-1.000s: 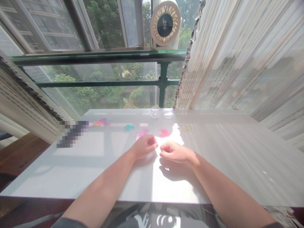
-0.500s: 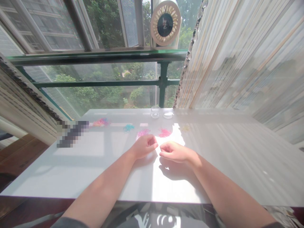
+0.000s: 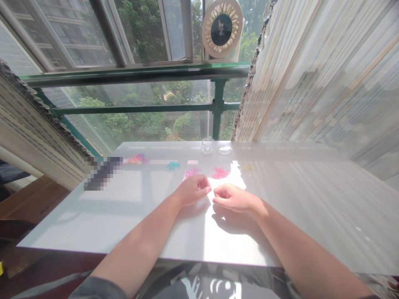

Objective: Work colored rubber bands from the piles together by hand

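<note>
My left hand [image 3: 196, 189] is curled over the sunlit middle of the white table [image 3: 106, 220], its thumb and fingers pressed together. Facing it with a small gap between, my right hand [image 3: 233, 197] is pinched in the same way. Anything between the fingertips is too small to make out. Just beyond my left hand lies a loose pile of thin purple-pink bits [image 3: 191, 172], partly behind its knuckles. A heap of bright pink bits [image 3: 220, 172] sits past the gap between the hands. The bits look thin and stringy, perhaps small bands.
Farther back are teal bits [image 3: 173, 166], a mixed-colour pile [image 3: 137, 158] and faint yellow bits [image 3: 248, 167]. A clear glass jar [image 3: 208, 146] and a shallow clear dish [image 3: 225, 150] stand at the rear edge. A blurred dark object [image 3: 104, 173] lies left; a round fan [image 3: 222, 28] is above the railing.
The whole view has shifted a little, so the table and both hands appear slightly farther right. The hands keep nearly the same pinched pose, and the piles stay in place on the table.
</note>
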A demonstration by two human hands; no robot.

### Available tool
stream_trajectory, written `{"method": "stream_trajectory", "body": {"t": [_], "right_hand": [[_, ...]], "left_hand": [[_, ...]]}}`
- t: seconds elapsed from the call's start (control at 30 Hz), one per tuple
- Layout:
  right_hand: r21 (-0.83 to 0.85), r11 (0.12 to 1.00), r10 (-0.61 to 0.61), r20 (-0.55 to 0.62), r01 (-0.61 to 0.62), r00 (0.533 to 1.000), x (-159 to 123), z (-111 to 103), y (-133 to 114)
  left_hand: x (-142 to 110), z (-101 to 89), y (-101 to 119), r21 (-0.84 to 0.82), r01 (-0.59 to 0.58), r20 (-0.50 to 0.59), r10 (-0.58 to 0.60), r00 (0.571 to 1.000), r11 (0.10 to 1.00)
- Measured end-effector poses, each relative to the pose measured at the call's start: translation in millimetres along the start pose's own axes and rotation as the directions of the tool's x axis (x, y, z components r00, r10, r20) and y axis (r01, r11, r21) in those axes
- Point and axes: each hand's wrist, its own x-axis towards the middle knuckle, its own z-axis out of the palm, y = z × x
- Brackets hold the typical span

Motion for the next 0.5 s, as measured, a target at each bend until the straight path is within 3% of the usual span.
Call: {"method": "stream_trajectory", "body": {"t": [0.17, 0.3, 0.4, 0.5], "right_hand": [[0.001, 1.000, 0.007, 0.002, -0.007, 1.000, 0, 0, 1], [0.010, 1.000, 0.017, 0.022, -0.017, 1.000, 2, 2, 4], [0.027, 0.999, 0.027, 0.034, -0.028, 0.999, 3, 3, 6], [0.031, 0.999, 0.038, 0.039, -0.039, 0.999, 3, 4, 7]], "left_hand": [[1, -17.3, 3, 0.091, 0.001, -0.042, 0.003, 0.999, 0.996], [-1, -52.8, -17, 0.151, 0.050, -0.178, -0.022, 0.984, 0.987], [-15, -83.9, -50, 0.195, 0.194, -0.387, -0.107, 0.916, 0.961], [-37, -107.9, -88, 0.162, 0.409, -0.547, -0.263, 0.794, 0.898]]}}
